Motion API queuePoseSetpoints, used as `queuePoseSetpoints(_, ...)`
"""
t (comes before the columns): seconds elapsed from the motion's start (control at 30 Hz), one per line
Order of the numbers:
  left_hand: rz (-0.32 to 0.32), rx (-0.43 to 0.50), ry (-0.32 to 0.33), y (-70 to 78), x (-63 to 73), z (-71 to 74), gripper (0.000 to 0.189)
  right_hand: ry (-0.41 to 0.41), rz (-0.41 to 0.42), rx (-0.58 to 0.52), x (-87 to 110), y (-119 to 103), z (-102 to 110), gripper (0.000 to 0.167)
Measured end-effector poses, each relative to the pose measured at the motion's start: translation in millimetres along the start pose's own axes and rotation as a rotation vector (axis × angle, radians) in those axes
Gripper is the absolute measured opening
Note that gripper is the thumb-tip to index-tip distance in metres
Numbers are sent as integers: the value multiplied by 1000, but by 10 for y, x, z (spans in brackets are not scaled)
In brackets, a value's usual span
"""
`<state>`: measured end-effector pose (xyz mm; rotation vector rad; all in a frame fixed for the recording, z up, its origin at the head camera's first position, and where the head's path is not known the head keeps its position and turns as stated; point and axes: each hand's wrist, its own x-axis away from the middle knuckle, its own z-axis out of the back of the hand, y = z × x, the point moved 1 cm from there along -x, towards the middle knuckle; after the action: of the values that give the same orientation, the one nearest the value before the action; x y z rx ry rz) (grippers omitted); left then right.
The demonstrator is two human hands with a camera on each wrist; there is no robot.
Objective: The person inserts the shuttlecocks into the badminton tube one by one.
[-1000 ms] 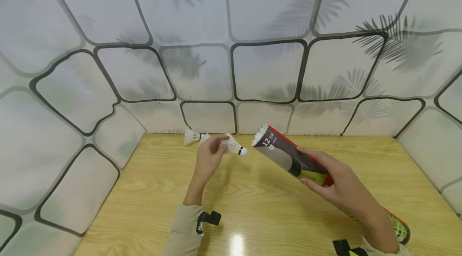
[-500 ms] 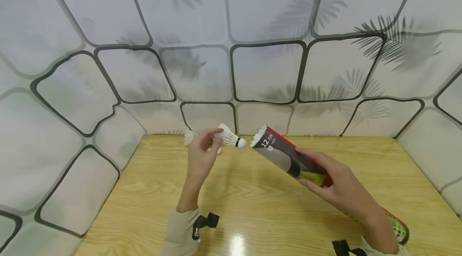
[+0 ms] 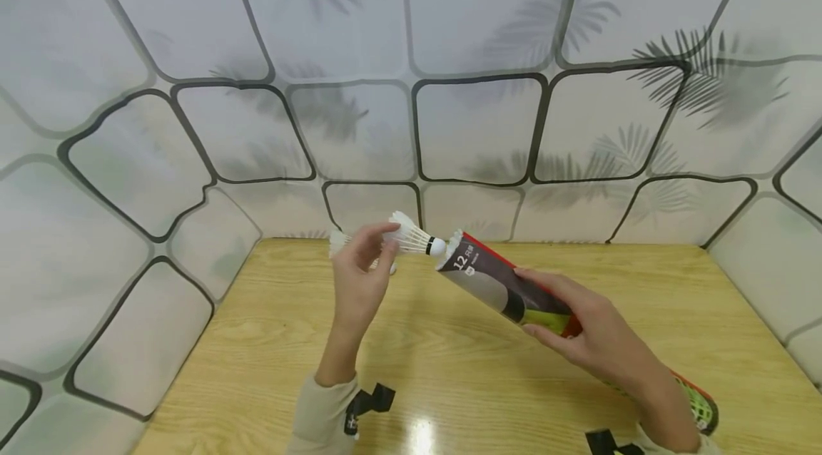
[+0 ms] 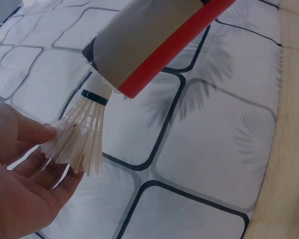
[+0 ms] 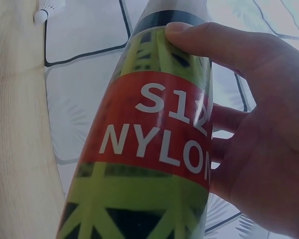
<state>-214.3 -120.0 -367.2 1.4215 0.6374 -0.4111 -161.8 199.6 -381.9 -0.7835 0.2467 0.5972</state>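
My left hand (image 3: 361,273) pinches a white shuttlecock (image 3: 417,236) by its feathered skirt, between thumb and fingers. Its cork points right, right at the mouth of a shuttlecock tube (image 3: 484,280). In the left wrist view the shuttlecock (image 4: 77,132) has its cork end partly behind the tube's edge (image 4: 134,94). White feather tips frill the tube's mouth in the head view. My right hand (image 3: 597,323) grips the tube around its middle, tilted with the mouth up and left. The right wrist view shows its red band (image 5: 149,119) lettered "NYLON".
Behind my left hand, more shuttlecock parts show on the wooden table (image 3: 257,341): a feathered skirt (image 3: 337,242) and a white cork (image 3: 393,268). A patterned cloth wall (image 3: 475,127) rises along the table's back edge and both sides.
My left hand has lifted the shuttlecock off the back of the table, uncovering a cork behind it. The tube has shifted slightly left, so the shuttlecock's cork now meets its mouth in view.
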Motion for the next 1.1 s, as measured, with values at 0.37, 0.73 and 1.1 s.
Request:
queuePoseSetpoints(0.37,-66,-65,-115,1,59,-121,21,-9,38,-10,-24,-7,-49,73)
queuePoseSetpoints(0.73,-74,-117,-204,-13,127,-262,21,-9,31,3,-34,-14,-59,72)
queuePoseSetpoints(1.1,-89,-108,-181,-11,154,-333,23,-8,27,17,-18,-26,-23,72)
